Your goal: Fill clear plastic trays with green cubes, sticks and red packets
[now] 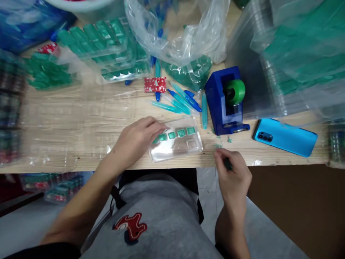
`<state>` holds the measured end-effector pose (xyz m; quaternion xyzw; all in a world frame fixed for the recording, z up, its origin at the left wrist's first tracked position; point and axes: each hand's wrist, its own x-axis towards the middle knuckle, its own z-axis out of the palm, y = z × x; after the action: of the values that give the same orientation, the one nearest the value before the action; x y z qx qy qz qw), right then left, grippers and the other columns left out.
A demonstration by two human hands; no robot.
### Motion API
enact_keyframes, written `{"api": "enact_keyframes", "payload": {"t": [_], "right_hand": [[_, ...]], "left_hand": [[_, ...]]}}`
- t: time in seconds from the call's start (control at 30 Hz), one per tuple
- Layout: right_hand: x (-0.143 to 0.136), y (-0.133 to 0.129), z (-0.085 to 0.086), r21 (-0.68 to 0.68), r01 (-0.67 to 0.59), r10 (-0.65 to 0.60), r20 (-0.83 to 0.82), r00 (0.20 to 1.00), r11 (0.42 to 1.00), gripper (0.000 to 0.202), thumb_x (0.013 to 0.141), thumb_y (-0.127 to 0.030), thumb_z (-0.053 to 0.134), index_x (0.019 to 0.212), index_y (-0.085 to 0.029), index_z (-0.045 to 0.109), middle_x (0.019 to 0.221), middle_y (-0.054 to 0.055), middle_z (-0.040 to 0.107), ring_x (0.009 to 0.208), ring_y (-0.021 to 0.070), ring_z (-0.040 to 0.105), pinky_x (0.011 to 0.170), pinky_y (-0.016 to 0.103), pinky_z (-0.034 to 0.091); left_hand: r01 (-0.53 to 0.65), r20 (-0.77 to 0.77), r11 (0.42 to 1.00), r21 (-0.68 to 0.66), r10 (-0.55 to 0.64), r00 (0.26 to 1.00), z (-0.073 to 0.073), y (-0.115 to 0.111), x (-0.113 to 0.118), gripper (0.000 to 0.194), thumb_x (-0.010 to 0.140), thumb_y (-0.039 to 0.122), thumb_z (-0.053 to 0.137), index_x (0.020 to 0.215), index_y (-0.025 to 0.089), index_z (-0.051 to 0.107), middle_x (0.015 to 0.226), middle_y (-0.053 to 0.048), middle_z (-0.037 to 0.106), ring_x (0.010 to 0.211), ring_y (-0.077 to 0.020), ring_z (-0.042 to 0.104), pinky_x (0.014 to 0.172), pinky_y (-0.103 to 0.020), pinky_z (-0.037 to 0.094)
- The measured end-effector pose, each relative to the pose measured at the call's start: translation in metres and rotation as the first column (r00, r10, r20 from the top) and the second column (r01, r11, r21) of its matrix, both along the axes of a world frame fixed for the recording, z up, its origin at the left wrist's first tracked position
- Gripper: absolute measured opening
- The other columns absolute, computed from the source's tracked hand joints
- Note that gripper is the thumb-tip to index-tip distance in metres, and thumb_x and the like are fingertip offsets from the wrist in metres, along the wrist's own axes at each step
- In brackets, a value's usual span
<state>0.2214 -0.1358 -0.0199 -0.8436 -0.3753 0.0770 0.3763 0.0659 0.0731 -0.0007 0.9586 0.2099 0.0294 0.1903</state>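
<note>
A clear plastic tray (pixel 176 150) lies near the table's front edge, with several small green pieces (pixel 181 133) set in a row along it. My left hand (pixel 138 138) reaches over the tray's left end, fingers bent and drawn together by the leftmost green piece; what lies under the fingertips is hidden. To the right of the tray, my right hand (pixel 234 171) is closed at the table edge around a small dark object (pixel 228 164), mostly covered by the fingers. Small green scraps (pixel 219 145) lie just beyond its fingertips.
A blue tape dispenser (pixel 219 104) stands behind my right hand, with a blue phone (pixel 285 137) to its right. Blue and turquoise pen-like pieces (pixel 180 100) and a red packet (pixel 155 85) lie behind the tray. Stacked green-filled trays (pixel 107 46) and plastic bags (pixel 183 43) stand farther back.
</note>
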Motion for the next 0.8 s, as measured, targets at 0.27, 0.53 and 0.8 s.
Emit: {"api": "enact_keyframes", "payload": {"t": [0.27,0.53,0.8], "right_hand": [[-0.043,0.009,-0.016,-0.143,-0.121,0.14,0.128,0.982,0.982,0.014,0.09,-0.029,0.06,0.089,-0.017,0.067,0.079,0.004,0.067,0.072,0.0161,0.063,0.067,0.028,0.048],[-0.041,0.008,-0.026,-0.163,0.052,-0.006,0.272,0.962,0.985,0.014,0.088,-0.015,0.053,0.078,-0.019,0.061,0.069,0.002,0.062,0.063,0.0147,0.056,0.061,0.027,0.044],[-0.008,-0.006,-0.009,0.008,0.095,-0.094,0.189,0.977,0.995,0.012,0.088,-0.011,0.056,0.092,-0.019,0.063,0.076,0.001,0.063,0.068,0.0127,0.059,0.065,0.026,0.048]], "left_hand": [[0.168,-0.1,0.983,0.068,-0.161,0.982,-0.022,0.024,0.013,0.027,0.093,0.031,0.043,0.081,0.02,0.065,0.088,-0.007,0.06,0.078,-0.0198,0.06,0.06,-0.029,0.047],[-0.125,0.13,0.989,-0.073,0.133,0.983,-0.013,0.01,0.008,0.012,0.087,0.02,0.046,0.093,0.018,0.057,0.087,-0.005,0.061,0.075,-0.0163,0.06,0.063,-0.027,0.049],[0.108,-0.155,0.92,-0.378,-0.178,0.972,0.004,-0.038,-0.009,0.014,0.094,0.028,0.049,0.091,0.02,0.06,0.091,-0.003,0.069,0.082,-0.0169,0.066,0.071,-0.028,0.051]]}}
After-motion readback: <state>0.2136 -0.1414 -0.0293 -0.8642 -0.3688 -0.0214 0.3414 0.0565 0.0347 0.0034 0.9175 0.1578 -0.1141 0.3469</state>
